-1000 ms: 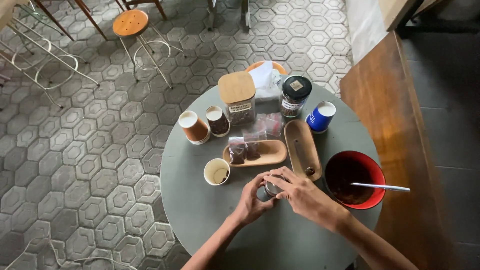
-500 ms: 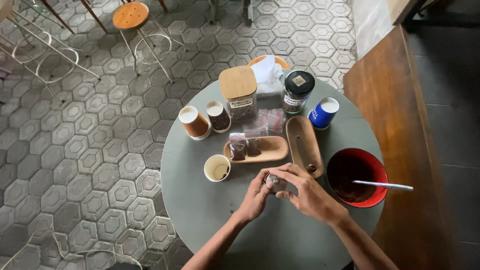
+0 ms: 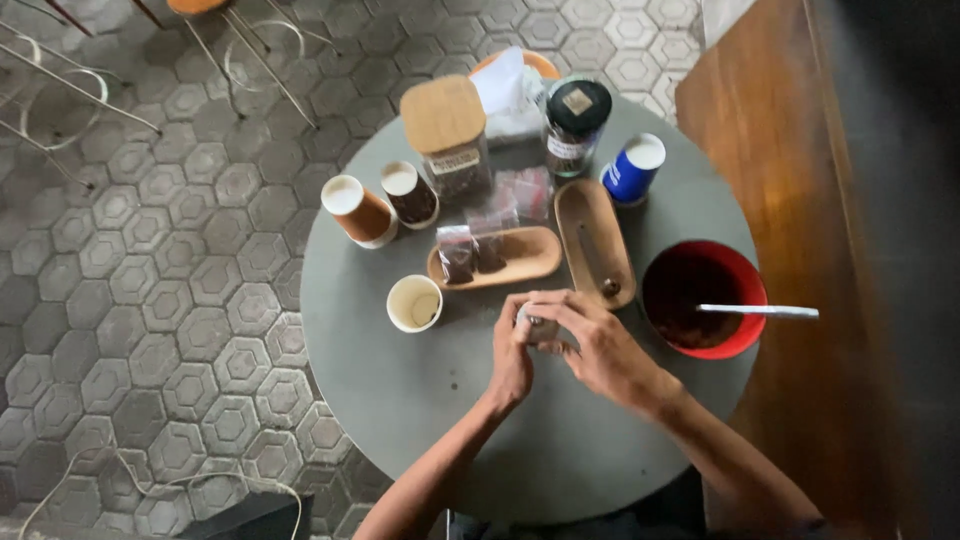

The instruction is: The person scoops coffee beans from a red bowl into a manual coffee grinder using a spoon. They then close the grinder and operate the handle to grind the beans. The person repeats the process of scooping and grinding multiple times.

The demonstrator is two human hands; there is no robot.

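Hands: the left hand (image 3: 513,355) and the right hand (image 3: 597,345) meet over the near middle of the round grey table (image 3: 400,400), fingers curled in together around a small packet (image 3: 541,327) — only a pale sliver with a dark spot shows between them, so its contents cannot be told.
Grip: both sets of fingertips pinch the packet from opposite sides, likely to steady it, and it sits just above the tabletop.
Paper cups: four — a cream one (image 3: 414,303) just left of the hands, open and within easy reach; a brown one (image 3: 356,210), a dark one (image 3: 410,192), and a blue one (image 3: 634,166) farther back.
Wooden trays: two — an oval tray (image 3: 520,258) holding two small dark sachets, and a long narrow tray (image 3: 594,243) beside it.
Jars: two — a square jar with a wooden lid (image 3: 445,122) and a round jar with a black lid (image 3: 577,118), both closed at the far edge.
Loose sachets: clear ones (image 3: 520,195) lie between jars and trays; the count is unclear.
Bowl: one red bowl (image 3: 702,298) to the right, dark inside, a white spoon (image 3: 757,311) resting across its rim.
Bag: one white bag (image 3: 505,88) behind the jars.
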